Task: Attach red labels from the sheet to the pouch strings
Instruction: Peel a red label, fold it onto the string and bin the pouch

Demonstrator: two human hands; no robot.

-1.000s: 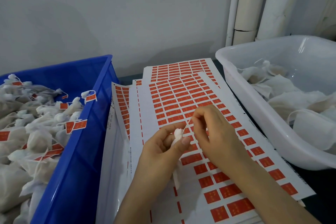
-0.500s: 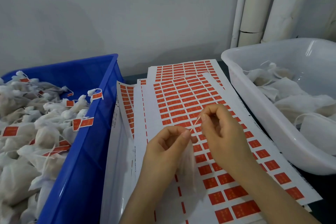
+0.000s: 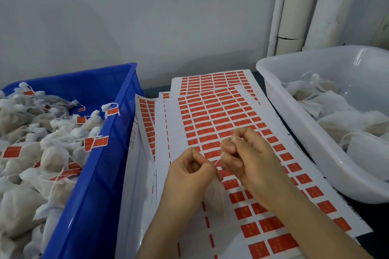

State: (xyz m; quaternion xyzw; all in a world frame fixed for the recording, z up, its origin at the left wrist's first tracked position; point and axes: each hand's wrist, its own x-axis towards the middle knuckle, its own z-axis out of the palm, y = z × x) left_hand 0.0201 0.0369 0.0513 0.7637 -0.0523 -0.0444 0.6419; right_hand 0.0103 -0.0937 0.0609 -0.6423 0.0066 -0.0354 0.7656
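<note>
Left hand point(image 3: 189, 174), right hand point(image 3: 249, 160) pinch string point(image 3: 221, 156); straight, slanting away rightward.

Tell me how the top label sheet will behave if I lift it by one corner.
Probably floppy: the top label sheet looks paper-thin, and a lower sheet bows along its left edge. Likely light too. It may slide sideways, since the sheets lie loosely fanned.

1. We see a blue plastic crate point(image 3: 101, 174) of white gauze pouches point(image 3: 21, 202) bearing red rectangular tags point(image 3: 12, 151).
2. We note white paper sheets point(image 3: 174, 132) gridded with red rectangular labels point(image 3: 271, 224), faintly printed in yellow.
3. We spot a thin white pouch string point(image 3: 220, 157).
4. We see a translucent white plastic tub point(image 3: 294, 124).
</note>
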